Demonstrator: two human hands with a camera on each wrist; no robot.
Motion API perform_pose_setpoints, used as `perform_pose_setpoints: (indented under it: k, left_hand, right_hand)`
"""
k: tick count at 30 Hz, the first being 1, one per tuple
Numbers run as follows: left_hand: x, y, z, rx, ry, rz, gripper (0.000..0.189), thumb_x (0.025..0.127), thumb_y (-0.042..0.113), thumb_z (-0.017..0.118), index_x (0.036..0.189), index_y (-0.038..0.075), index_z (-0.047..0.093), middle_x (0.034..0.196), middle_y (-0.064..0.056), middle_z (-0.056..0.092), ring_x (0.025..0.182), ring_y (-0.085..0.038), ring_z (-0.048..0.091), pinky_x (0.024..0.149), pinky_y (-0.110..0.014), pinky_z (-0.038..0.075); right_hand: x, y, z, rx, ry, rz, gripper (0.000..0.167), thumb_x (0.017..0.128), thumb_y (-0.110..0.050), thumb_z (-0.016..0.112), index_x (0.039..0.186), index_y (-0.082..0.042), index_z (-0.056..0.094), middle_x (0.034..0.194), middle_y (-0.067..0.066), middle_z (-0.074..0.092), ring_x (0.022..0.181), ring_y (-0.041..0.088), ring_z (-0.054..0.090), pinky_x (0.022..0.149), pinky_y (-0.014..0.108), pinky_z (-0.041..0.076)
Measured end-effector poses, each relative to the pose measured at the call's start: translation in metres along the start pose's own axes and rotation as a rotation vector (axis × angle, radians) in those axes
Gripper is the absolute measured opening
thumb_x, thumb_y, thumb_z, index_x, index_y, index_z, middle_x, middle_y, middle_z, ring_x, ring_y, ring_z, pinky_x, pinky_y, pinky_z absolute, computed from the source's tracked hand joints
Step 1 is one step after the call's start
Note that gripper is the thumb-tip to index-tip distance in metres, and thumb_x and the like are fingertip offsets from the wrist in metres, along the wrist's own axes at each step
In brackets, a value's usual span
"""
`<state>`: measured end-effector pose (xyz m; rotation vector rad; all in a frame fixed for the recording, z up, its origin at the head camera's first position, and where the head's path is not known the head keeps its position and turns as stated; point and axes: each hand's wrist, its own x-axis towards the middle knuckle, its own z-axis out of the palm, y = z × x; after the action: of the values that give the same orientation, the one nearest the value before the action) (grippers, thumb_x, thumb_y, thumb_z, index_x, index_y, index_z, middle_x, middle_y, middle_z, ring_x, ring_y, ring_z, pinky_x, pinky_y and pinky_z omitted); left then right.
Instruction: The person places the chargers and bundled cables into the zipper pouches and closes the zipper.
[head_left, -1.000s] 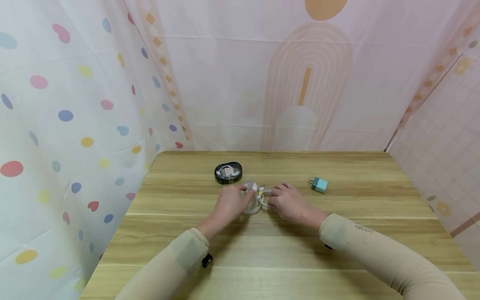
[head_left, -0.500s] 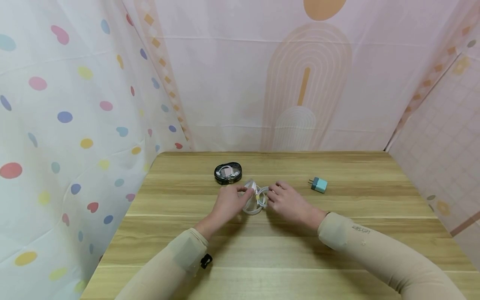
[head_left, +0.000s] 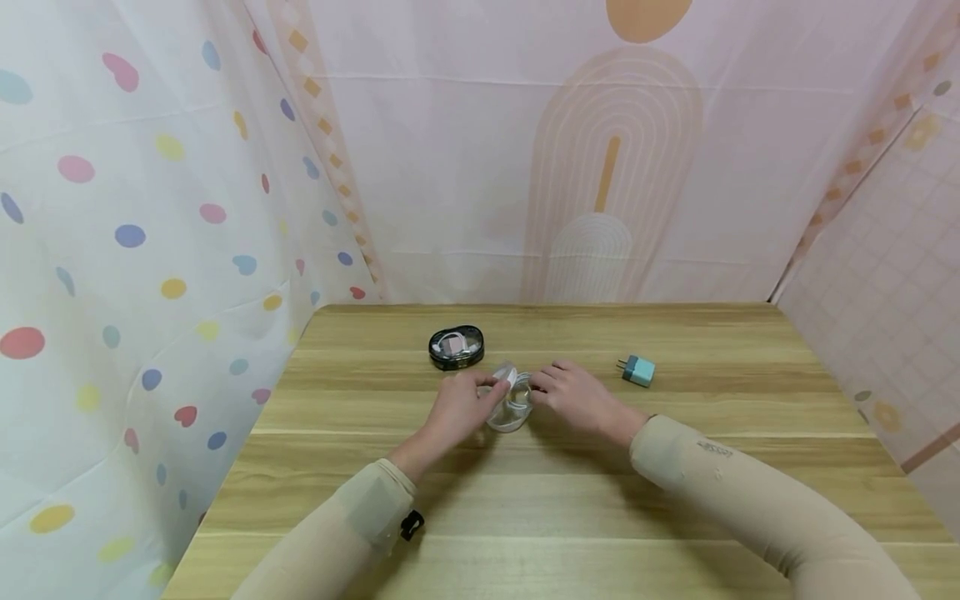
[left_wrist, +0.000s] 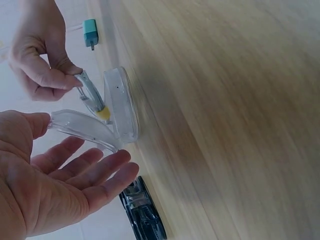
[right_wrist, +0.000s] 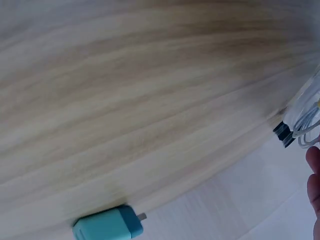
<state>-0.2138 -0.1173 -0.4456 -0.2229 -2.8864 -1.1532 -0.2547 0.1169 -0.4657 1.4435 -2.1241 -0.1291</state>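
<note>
A clear plastic case (head_left: 507,423) stands open on the table between the hands, its lid (left_wrist: 82,125) raised. My left hand (head_left: 459,408) holds the lid, thumb on one edge and fingers spread along the other side. From the right, my right hand (head_left: 576,398) pinches a coiled white cable (left_wrist: 91,95) with a yellow tie. The coil's lower end, with the tie, sits at the opening between lid and case body (left_wrist: 122,107). In the right wrist view only the fingertips (right_wrist: 314,187) and part of the coil show.
Behind the left hand lies a black-rimmed oval case (head_left: 457,362) with a clear top and a white cable inside. A teal and dark charger plug (head_left: 639,370) lies to the right on the wooden table (head_left: 525,517). Patterned curtains (head_left: 450,167) stand behind the table.
My right hand has moved left, bringing the coiled cable from beside the clear case to over its opening. The left hand keeps its hold on the lid.
</note>
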Motion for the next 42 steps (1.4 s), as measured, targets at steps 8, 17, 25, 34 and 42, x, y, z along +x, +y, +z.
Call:
perform_pose_setpoints:
  k: [8,17,25,34,42]
  left_hand:
    - [0.0,0.002,0.001,-0.003,0.011,-0.007,0.039,0.105,0.039,0.067,0.118,0.006,0.081,0.112,-0.013,0.081,0.079,-0.016,0.065,0.066,-0.029,0.053]
    - [0.0,-0.001,0.004,-0.014,0.032,0.023,0.036,0.106,0.034,0.067,0.117,0.003,0.081,0.109,-0.013,0.082,0.078,-0.013,0.067,0.073,-0.032,0.059]
    - [-0.001,-0.001,0.005,-0.011,0.04,0.048,0.033,0.105,0.031,0.068,0.113,0.003,0.082,0.102,-0.013,0.083,0.069,-0.011,0.062,0.065,-0.028,0.055]
    - [0.0,-0.002,0.006,-0.015,0.034,0.062,0.03,0.104,0.031,0.069,0.112,0.006,0.083,0.098,-0.011,0.082,0.054,-0.006,0.048,0.056,-0.024,0.046]
    - [0.0,-0.002,0.005,-0.027,-0.003,0.036,0.034,0.104,0.033,0.07,0.116,0.004,0.082,0.07,-0.004,0.074,0.043,-0.004,0.039,0.046,-0.022,0.036]
  right_hand:
    - [0.01,-0.008,0.004,0.143,0.043,0.02,0.018,0.088,-0.002,0.081,0.102,-0.012,0.08,0.107,0.002,0.081,0.099,0.019,0.076,0.091,0.035,0.063]
    - [0.016,-0.021,0.009,0.189,-0.036,0.068,0.018,0.086,-0.001,0.081,0.098,-0.015,0.081,0.097,0.0,0.081,0.088,0.014,0.075,0.082,0.031,0.063]
    - [0.019,-0.024,0.008,0.206,-0.181,0.158,0.015,0.09,-0.01,0.079,0.101,-0.02,0.081,0.105,0.001,0.082,0.093,0.017,0.078,0.086,0.037,0.062]
    - [0.019,-0.027,0.014,0.274,-0.064,0.186,0.015,0.09,-0.007,0.081,0.101,-0.016,0.074,0.106,0.003,0.079,0.089,0.019,0.077,0.076,0.037,0.063]
    - [0.017,-0.025,0.013,0.231,-0.064,0.141,0.021,0.09,-0.011,0.082,0.108,-0.019,0.078,0.113,0.004,0.08,0.09,0.016,0.076,0.071,0.035,0.06]
